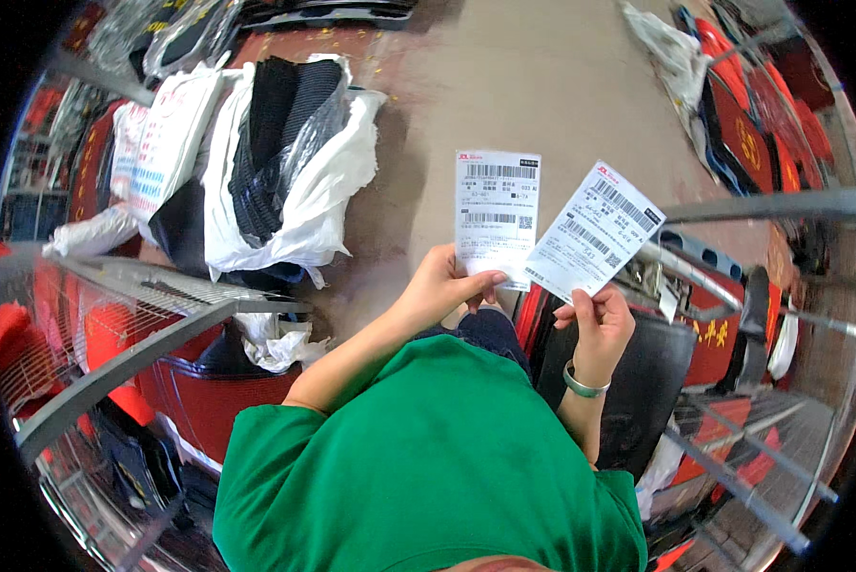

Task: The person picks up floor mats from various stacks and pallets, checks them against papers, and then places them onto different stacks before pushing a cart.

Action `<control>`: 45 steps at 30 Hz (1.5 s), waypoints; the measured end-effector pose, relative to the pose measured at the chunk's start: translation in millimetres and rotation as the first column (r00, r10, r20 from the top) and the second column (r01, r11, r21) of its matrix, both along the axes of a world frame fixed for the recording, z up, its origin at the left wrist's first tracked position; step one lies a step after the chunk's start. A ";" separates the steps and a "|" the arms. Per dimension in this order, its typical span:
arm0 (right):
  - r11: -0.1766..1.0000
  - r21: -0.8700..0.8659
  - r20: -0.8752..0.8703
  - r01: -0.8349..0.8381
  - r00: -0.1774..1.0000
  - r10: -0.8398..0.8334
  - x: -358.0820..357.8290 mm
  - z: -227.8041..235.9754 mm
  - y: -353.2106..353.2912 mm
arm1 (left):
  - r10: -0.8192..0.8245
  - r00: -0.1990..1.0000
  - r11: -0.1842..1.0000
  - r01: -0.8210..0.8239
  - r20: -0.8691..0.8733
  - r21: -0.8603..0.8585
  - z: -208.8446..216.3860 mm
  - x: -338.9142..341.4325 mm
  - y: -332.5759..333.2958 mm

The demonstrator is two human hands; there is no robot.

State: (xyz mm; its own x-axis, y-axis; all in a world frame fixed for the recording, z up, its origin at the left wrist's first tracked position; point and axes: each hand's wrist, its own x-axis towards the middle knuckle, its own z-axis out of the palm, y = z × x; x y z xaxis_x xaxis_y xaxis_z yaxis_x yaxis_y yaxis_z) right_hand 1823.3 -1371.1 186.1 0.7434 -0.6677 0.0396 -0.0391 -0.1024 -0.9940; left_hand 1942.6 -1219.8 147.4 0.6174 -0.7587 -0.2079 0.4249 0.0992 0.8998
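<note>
A white shipping label (498, 205) with barcodes and small print is upright in my left hand (458, 284), pinched at its lower edge between thumb and fingers. Tilted to the right, a second shipping label (595, 234) is gripped at its bottom corner by the thumb and fingers of my right hand (597, 319). The two labels are side by side, their printed faces toward me, and their lower parts come close together. A metal bangle (585, 381) circles my right wrist.
An opened white woven sack (352, 181) with folded black ribbed mats (285, 133) lies to the left. Grey metal racks with a wire shelf (161, 305) and a bar (752, 206) flank me, loaded with red and black mats. Beige floor (533, 76) stretches ahead.
</note>
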 end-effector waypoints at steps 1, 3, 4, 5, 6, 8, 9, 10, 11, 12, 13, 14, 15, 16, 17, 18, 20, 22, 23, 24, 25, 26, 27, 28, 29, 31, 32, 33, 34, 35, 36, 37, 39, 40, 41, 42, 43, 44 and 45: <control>1.000 0.011 0.002 -0.028 1.000 0.028 13.9 -0.5 -7.5 | 0.025 1.000 1.000 -0.025 -0.010 0.008 0.7 9.9 -3.3; 0.996 0.032 0.002 -0.083 0.997 0.083 45.1 1.1 -23.9 | 0.077 0.997 0.997 -0.077 -0.015 0.019 6.7 31.4 -12.8; 0.993 0.044 -0.004 -0.107 0.994 0.107 62.4 1.3 -32.5 | 0.102 0.995 0.994 -0.102 -0.015 0.027 9.9 43.2 -18.6; 0.990 0.057 -0.011 -0.132 0.991 0.133 79.9 2.1 -41.2 | 0.129 0.992 0.991 -0.128 -0.015 0.034 12.8 55.0 -24.6; 0.983 0.070 -0.028 -0.171 0.985 0.173 100.3 3.9 -50.1 | 0.159 0.987 0.986 -0.159 0.001 0.042 16.4 69.6 -29.8; 0.960 0.105 -0.073 -0.258 0.961 0.267 135.6 4.3 -64.6 | 0.232 0.973 0.970 -0.233 0.020 0.067 17.7 90.2 -36.6; 0.951 0.086 -0.109 -0.295 0.947 0.304 154.4 6.2 -68.9 | 0.256 0.967 0.962 -0.256 0.019 0.091 19.9 100.6 -37.3; 0.938 0.055 -0.135 -0.341 0.929 0.345 174.4 10.3 -73.8 | 0.286 0.958 0.952 -0.288 0.028 0.104 23.0 112.9 -39.2; 0.920 0.024 -0.160 -0.391 0.907 0.389 193.0 14.6 -76.1 | 0.322 0.946 0.939 -0.324 0.036 0.118 25.6 123.7 -39.7; 0.878 0.083 -0.200 -0.471 0.855 0.478 207.6 20.0 -75.3 | 0.342 0.938 0.927 -0.347 0.060 0.144 25.3 130.1 -38.5; 0.837 0.122 -0.170 -0.533 0.820 0.547 218.9 18.3 -73.5 | 0.381 0.921 0.904 -0.389 0.076 0.178 21.7 133.5 -37.8; 0.791 0.153 -0.156 -0.592 0.776 0.611 229.1 14.0 -72.0 | 0.419 0.904 0.888 -0.427 0.078 0.173 23.6 135.4 -37.7; 0.742 0.185 -0.146 -0.645 0.729 0.669 238.1 8.3 -68.8 | 0.456 0.887 0.871 -0.462 0.075 0.168 24.0 135.7 -34.9; 0.679 0.201 -0.171 -0.706 0.657 0.734 249.8 5.0 -62.9 | 0.456 0.888 0.866 -0.458 0.059 0.200 29.9 136.7 -28.1; 0.613 0.225 -0.193 -0.758 0.582 0.790 257.3 -1.5 -56.8 | 0.498 0.865 0.841 -0.501 0.070 0.207 23.3 131.7 -23.9; 0.542 0.245 -0.216 -0.804 0.499 0.839 261.4 -4.3 -47.4 | 0.540 0.838 0.812 -0.544 0.081 0.210 15.5 121.6 -17.2; 0.382 0.216 -0.257 -0.899 0.325 0.910 263.2 -16.3 -26.3 | 0.621 0.770 0.729 -0.636 0.146 0.253 9.7 98.6 0.0; 0.195 0.161 -0.262 -0.968 0.148 0.954 256.6 -34.7 -0.5 | 0.704 0.701 0.648 -0.699 0.112 0.303 9.9 68.5 20.7; 0.118 0.158 -0.273 -0.980 0.071 0.959 253.6 -36.4 18.7 | 0.736 0.665 0.605 -0.731 0.128 0.316 9.0 50.6 33.2; 0.041 0.151 -0.288 -0.988 -0.004 0.958 253.7 -37.3 36.4 | 0.765 0.616 0.544 -0.775 0.188 0.322 5.7 35.3 42.1; -0.023 0.136 -0.309 -0.990 -0.065 0.949 249.0 -36.9 54.4 | 0.773 0.582 0.489 -0.800 0.251 0.347 6.7 19.4 54.2; -0.032 0.211 -0.258 -0.977 -0.088 0.962 242.2 -31.4 79.0 | 0.774 0.552 0.434 -0.820 0.311 0.374 8.7 -0.3 67.4; -0.110 0.255 -0.226 -0.961 -0.170 0.959 236.6 -34.3 97.4 | 0.766 0.523 0.385 -0.839 0.374 0.386 9.2 -19.3 77.5; -0.181 0.293 -0.194 -0.939 -0.243 0.950 231.7 -39.7 115.6 | 0.807 0.506 0.385 -0.841 0.304 0.380 9.3 -38.7 88.8; -0.247 0.331 -0.159 -0.911 -0.312 0.937 223.8 -42.9 134.6 | 0.840 0.475 0.361 -0.849 0.262 0.385 6.6 -58.4 98.8; -0.415 0.304 -0.166 -0.857 -0.477 0.863 191.8 -48.6 169.7 | 0.890 0.416 0.323 -0.864 0.187 0.387 -10.0 -106.8 111.7; -0.468 0.207 -0.238 -0.859 -0.508 0.827 170.3 -62.5 179.5 | 0.928 0.345 0.280 -0.894 0.138 0.351 -24.7 -133.2 113.1; -0.506 0.107 -0.295 -0.856 -0.513 0.806 150.8 -72.3 200.9 | 0.945 0.301 0.244 -0.908 0.126 0.341 -37.1 -156.1 127.7; -0.511 0.103 -0.276 -0.854 -0.518 0.810 126.7 -69.3 220.5 | 0.964 0.247 0.204 -0.922 0.096 0.329 -52.7 -175.3 131.6; -0.547 0.009 -0.233 -0.837 -0.534 0.813 106.1 -80.1 239.5 | 0.979 0.195 0.166 -0.934 0.063 0.317 -63.1 -193.6 138.8; -0.603 -0.016 -0.305 -0.798 -0.570 0.763 87.7 -83.7 257.7 | 0.993 0.079 0.109 -0.918 -0.092 0.382 -67.3 -211.1 144.3; -0.656 -0.035 -0.378 -0.754 -0.597 0.708 73.8 -86.2 276.1 | 0.993 0.115 0.121 -0.895 -0.039 0.429 -75.4 -228.6 159.0; -0.706 -0.020 -0.392 -0.708 -0.644 0.657 50.0 -92.8 305.9 | 0.999 -0.028 -0.015 -0.947 -0.036 0.322 -84.0 -257.7 170.9; -0.727 -0.007 -0.389 -0.687 -0.668 0.635 36.9 -98.2 322.5 | 0.996 -0.083 -0.063 -0.938 -0.044 0.340 -85.2 -270.8 180.8; -0.711 0.223 -0.366 -0.667 -0.733 0.573 33.4 -112.3 341.3 | 0.989 -0.137 -0.110 -0.927 -0.050 0.359 -85.4 -281.6 191.9; -0.666 0.358 -0.304 -0.654 -0.756 0.580 32.0 -127.7 357.8 | 0.981 -0.183 -0.146 -0.913 -0.063 0.381 -85.9 -291.4 201.3; -0.614 0.483 -0.246 -0.625 -0.769 0.590 32.7 -143.1 375.4 | 0.968 -0.239 -0.193 -0.901 -0.074 0.388 -92.0 -303.1 211.3; -0.580 0.553 -0.234 -0.598 -0.779 0.581 35.8 -160.1 394.3 | 0.951 -0.298 -0.243 -0.885 -0.082 0.397 -102.3 -316.4 222.3; -0.570 0.526 -0.288 -0.631 -0.763 0.579 36.2 -171.8 412.6 | 0.929 -0.358 -0.293 -0.868 -0.094 0.401 -110.9 -329.0 232.8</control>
